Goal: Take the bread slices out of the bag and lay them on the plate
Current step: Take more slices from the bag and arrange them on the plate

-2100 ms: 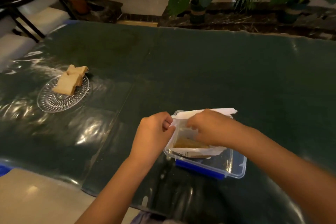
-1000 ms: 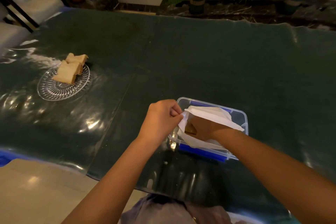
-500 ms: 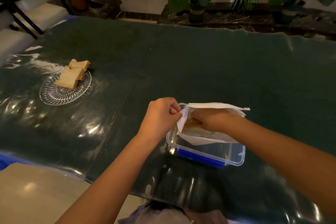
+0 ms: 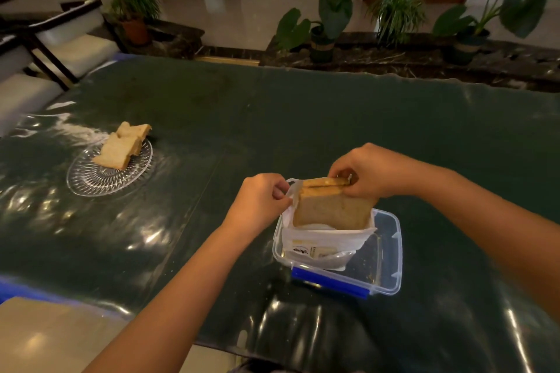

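Note:
A white bread bag [image 4: 324,241] stands in a clear plastic box [image 4: 389,263] with a blue clasp, near the table's front edge. My left hand [image 4: 257,200] pinches the bag's left rim. My right hand [image 4: 368,169] grips the top of two bread slices [image 4: 330,209] held together upright, risen halfway out of the bag's mouth. Far to the left, a clear glass plate [image 4: 100,180] carries two bread slices [image 4: 122,147], one overlapping the other.
The dark green glossy table [image 4: 303,118] stretches between the box and the plate. White cushioned chairs [image 4: 60,51] stand at the far left. Potted plants [image 4: 324,27] line a ledge behind the table's far edge.
My right hand, earlier inside the bag, has lifted up with two slices that now stick out of the bag. My left hand keeps its hold on the bag's rim.

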Motion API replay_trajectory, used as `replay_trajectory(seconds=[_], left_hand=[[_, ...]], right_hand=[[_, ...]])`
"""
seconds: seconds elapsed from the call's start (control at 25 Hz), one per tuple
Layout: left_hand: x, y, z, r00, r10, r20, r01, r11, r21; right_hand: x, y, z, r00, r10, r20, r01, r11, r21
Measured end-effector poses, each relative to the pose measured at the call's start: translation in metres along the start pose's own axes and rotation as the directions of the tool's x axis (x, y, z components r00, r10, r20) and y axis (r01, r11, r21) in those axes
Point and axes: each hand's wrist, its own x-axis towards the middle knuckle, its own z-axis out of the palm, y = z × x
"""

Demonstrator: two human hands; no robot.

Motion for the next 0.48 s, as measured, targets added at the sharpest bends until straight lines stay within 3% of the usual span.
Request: replay_trajectory(seconds=[0.16, 0.24, 0.32, 0.48], left_hand=[[0.004, -0.001, -0.011, 0.992, -0.051, 0.116, 0.053, 0.998, -0.021], [0.005, 0.001, -0.021, 0.996, -0.037, 0.084, 0.04, 0.999, -0.029], [0.01, 0.006, -0.029, 0.995, 0.091, 0.028, -0.089, 0.994, -0.059], [0.021, 0.03, -0.03, 0.936, 0.316, 0.155, -0.269, 0.927, -0.262]], right_hand=[[-0.008, 0.008, -0.024, 0.999, 0.006, -0.048, -0.003, 0.997, 0.073], [-0.011, 0.008, -0.034, 0.998, -0.001, -0.068, 0.007, 0.996, 0.088], [-0.015, 0.004, -0.045, 0.996, -0.018, -0.089, 0.027, 0.994, 0.102], [-0.017, -0.005, -0.066, 0.989, -0.07, -0.128, 0.082, 0.992, 0.092]])
